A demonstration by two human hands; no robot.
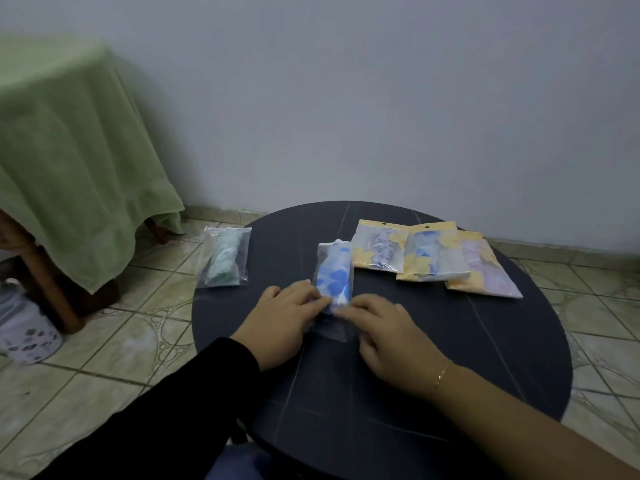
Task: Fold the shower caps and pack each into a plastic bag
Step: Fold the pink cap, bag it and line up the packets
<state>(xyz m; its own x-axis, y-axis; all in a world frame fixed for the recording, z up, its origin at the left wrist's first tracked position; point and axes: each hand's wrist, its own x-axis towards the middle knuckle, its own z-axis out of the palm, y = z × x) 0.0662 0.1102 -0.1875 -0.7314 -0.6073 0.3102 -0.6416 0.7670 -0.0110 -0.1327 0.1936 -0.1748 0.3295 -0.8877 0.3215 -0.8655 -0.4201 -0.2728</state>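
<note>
Pinching one blue cap bag (334,278): left hand (289,315), right hand (388,336); four other packs.

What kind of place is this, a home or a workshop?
Most likely a room in a home. The floor is patterned tile, the small round dark table stands near a plain wall, and a green cloth is draped over wooden furniture.

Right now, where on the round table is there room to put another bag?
Bare patches on the dark round table: the near right, and between the green-filled clear bag and the blue-patterned cap bag. The far right is crowded with three yellow packets.
</note>
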